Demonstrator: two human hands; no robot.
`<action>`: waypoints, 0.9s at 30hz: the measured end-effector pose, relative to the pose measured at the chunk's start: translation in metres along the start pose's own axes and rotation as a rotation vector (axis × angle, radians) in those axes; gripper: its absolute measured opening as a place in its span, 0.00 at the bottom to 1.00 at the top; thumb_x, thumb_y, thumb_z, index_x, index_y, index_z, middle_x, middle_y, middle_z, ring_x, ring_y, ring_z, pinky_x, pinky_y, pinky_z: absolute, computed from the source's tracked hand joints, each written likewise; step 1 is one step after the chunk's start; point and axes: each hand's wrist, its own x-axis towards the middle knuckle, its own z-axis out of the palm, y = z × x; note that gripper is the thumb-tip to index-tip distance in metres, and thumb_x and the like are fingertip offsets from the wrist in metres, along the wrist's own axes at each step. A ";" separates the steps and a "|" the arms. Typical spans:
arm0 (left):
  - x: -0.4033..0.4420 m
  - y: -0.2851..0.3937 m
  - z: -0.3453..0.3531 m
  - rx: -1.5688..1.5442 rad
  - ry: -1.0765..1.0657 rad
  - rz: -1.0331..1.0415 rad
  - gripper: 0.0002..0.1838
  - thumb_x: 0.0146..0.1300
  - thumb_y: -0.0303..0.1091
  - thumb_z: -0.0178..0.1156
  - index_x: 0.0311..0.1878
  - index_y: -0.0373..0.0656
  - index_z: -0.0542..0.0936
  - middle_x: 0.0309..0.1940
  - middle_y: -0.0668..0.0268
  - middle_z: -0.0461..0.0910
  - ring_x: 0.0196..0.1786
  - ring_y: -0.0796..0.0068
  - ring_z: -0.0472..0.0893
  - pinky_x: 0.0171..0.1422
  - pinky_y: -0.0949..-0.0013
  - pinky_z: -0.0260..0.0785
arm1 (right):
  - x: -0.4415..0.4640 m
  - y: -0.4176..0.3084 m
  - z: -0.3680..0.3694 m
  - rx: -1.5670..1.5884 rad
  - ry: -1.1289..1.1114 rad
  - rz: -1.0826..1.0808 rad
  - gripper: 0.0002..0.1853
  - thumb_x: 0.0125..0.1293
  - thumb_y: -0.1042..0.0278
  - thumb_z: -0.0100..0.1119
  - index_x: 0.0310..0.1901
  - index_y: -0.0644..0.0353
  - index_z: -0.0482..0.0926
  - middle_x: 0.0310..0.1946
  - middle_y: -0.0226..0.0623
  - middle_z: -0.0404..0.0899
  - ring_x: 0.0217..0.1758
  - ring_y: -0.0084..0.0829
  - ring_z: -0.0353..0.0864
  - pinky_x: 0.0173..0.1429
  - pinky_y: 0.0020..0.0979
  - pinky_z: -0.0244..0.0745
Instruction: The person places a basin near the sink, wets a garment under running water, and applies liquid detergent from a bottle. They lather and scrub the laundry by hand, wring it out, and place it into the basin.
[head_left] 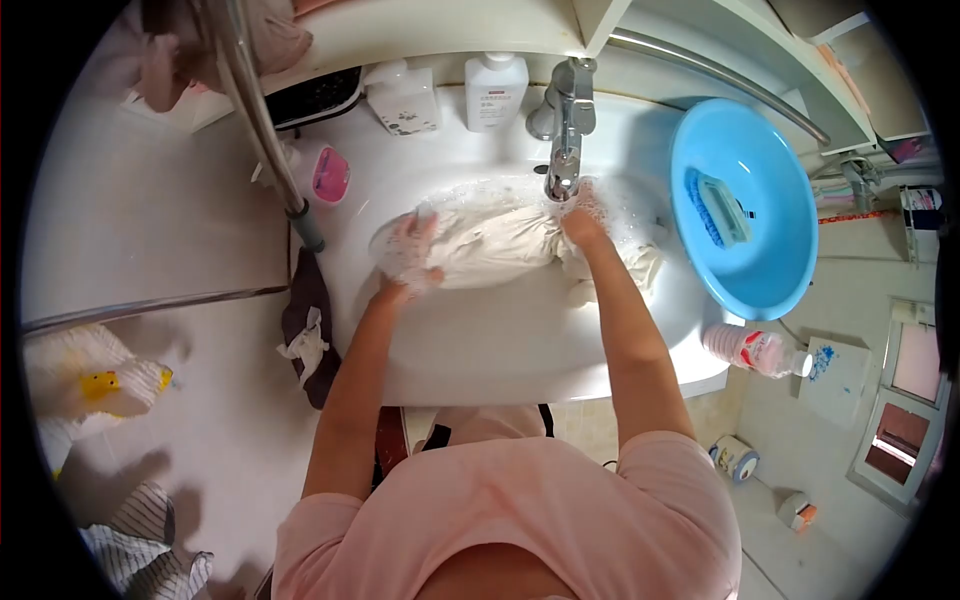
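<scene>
A wet, cream-white cloth garment (495,245) lies stretched and bunched across the sudsy washbasin (470,360); its exact kind I cannot make out. My left hand (408,252), coated in foam, rests at the garment's left end with thumb and fingers spread apart. Below the spout of the chrome faucet (566,150), my right hand (583,222) is closed around a gathered part of the garment. Foam partly covers its fingers. More of the fabric hangs in folds to the right of that hand.
On the right stands a light-blue basin (765,260) holding a scrub brush (725,210). A pink-labelled plastic bottle (750,348) is by the sink's right corner. A white bottle (496,95), a floral dispenser (405,105) and a pink soap box (330,176) line the back and left.
</scene>
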 end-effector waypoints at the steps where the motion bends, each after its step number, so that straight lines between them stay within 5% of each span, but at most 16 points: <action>1: 0.001 0.002 0.013 0.095 -0.078 0.019 0.50 0.35 0.44 0.68 0.68 0.50 0.60 0.61 0.55 0.65 0.63 0.55 0.63 0.70 0.55 0.51 | -0.003 -0.018 0.013 0.036 0.084 -0.028 0.20 0.65 0.59 0.41 0.49 0.64 0.76 0.48 0.51 0.75 0.53 0.47 0.74 0.61 0.44 0.65; 5: 0.004 0.074 0.040 0.131 -0.257 -0.043 0.48 0.38 0.44 0.67 0.68 0.50 0.60 0.62 0.55 0.64 0.64 0.55 0.63 0.69 0.56 0.52 | -0.021 -0.049 0.050 0.170 0.416 -0.109 0.30 0.62 0.47 0.48 0.58 0.62 0.69 0.59 0.54 0.66 0.61 0.52 0.65 0.65 0.44 0.59; 7: -0.002 0.080 0.056 0.096 -0.254 -0.039 0.47 0.39 0.43 0.67 0.68 0.50 0.60 0.62 0.55 0.63 0.64 0.56 0.63 0.69 0.56 0.52 | -0.078 -0.071 0.033 0.097 0.267 -0.275 0.35 0.61 0.47 0.53 0.66 0.56 0.59 0.70 0.47 0.48 0.65 0.52 0.61 0.67 0.49 0.54; 9: -0.006 0.065 0.074 0.029 -0.226 -0.010 0.47 0.41 0.43 0.66 0.68 0.49 0.59 0.62 0.55 0.63 0.64 0.56 0.63 0.69 0.56 0.52 | -0.116 -0.090 0.033 0.036 -0.085 -0.222 0.36 0.57 0.49 0.57 0.65 0.55 0.60 0.69 0.50 0.50 0.65 0.52 0.62 0.67 0.49 0.55; 11: -0.003 0.048 0.092 -0.010 -0.190 0.038 0.46 0.42 0.43 0.66 0.68 0.49 0.59 0.63 0.55 0.63 0.64 0.56 0.62 0.69 0.57 0.53 | -0.114 -0.094 0.034 0.039 -0.030 -0.186 0.26 0.57 0.56 0.56 0.58 0.55 0.70 0.59 0.52 0.66 0.61 0.49 0.66 0.63 0.45 0.62; 17: -0.013 0.026 0.132 0.010 -0.160 0.076 0.43 0.46 0.43 0.64 0.68 0.49 0.59 0.64 0.55 0.62 0.65 0.56 0.62 0.69 0.58 0.54 | -0.001 -0.077 0.044 0.002 0.180 0.014 0.11 0.59 0.69 0.44 0.40 0.61 0.75 0.39 0.46 0.79 0.43 0.44 0.79 0.49 0.44 0.71; 20: -0.009 0.029 0.133 0.022 -0.188 0.028 0.42 0.48 0.43 0.63 0.68 0.48 0.59 0.64 0.55 0.61 0.65 0.56 0.62 0.68 0.58 0.55 | 0.030 -0.061 0.066 -0.123 0.187 -0.049 0.13 0.60 0.71 0.41 0.43 0.63 0.74 0.42 0.48 0.78 0.46 0.44 0.79 0.50 0.45 0.71; 24: 0.001 0.028 0.115 -0.009 -0.295 -0.042 0.40 0.51 0.43 0.63 0.68 0.48 0.59 0.65 0.55 0.60 0.65 0.57 0.62 0.68 0.59 0.55 | 0.031 -0.048 0.059 0.252 0.076 -0.009 0.20 0.65 0.66 0.37 0.54 0.63 0.71 0.53 0.53 0.73 0.55 0.46 0.74 0.61 0.45 0.65; 27: 0.000 0.027 0.082 -0.061 -0.361 -0.111 0.39 0.53 0.43 0.62 0.68 0.48 0.58 0.65 0.55 0.60 0.65 0.57 0.62 0.68 0.59 0.56 | 0.039 -0.025 0.046 -0.168 0.115 -0.477 0.19 0.67 0.64 0.38 0.55 0.60 0.72 0.53 0.52 0.73 0.54 0.47 0.74 0.61 0.43 0.65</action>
